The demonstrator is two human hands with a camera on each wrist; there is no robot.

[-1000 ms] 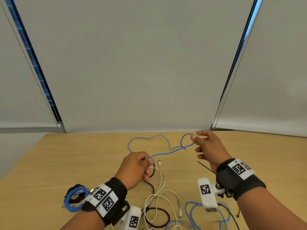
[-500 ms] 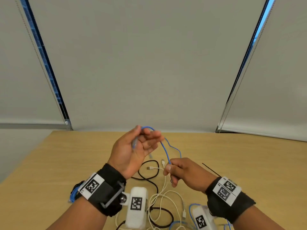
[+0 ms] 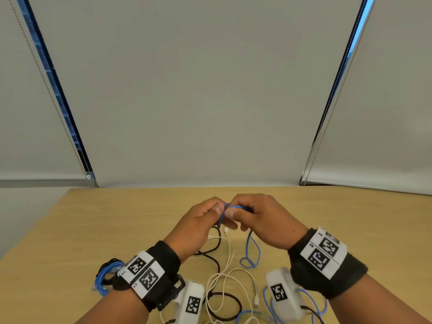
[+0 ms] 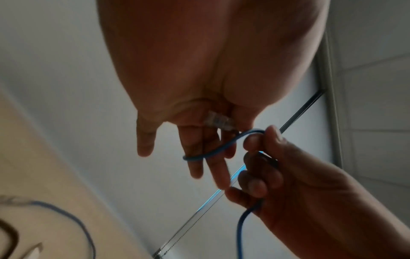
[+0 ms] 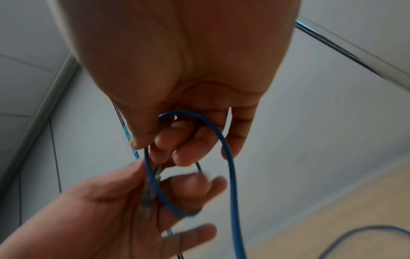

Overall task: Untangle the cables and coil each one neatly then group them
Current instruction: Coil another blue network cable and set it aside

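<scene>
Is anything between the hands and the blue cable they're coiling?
Nothing visible. The left hand and right hand already hold the blue cable directly, raised above the table. Its tail hangs down toward the loose white cable and black cable below.

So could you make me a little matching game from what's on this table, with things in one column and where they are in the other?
Things:
1. thin blue cable
2. coiled blue cable bundle
3. loose white cable
4. black cable loop

Places:
A. on the wooden table by the left wrist
B. near edge, between the wrists
C. pinched by left hand and right hand
D. table middle, below the hands

Pairs: 1-C, 2-A, 3-D, 4-B
</scene>
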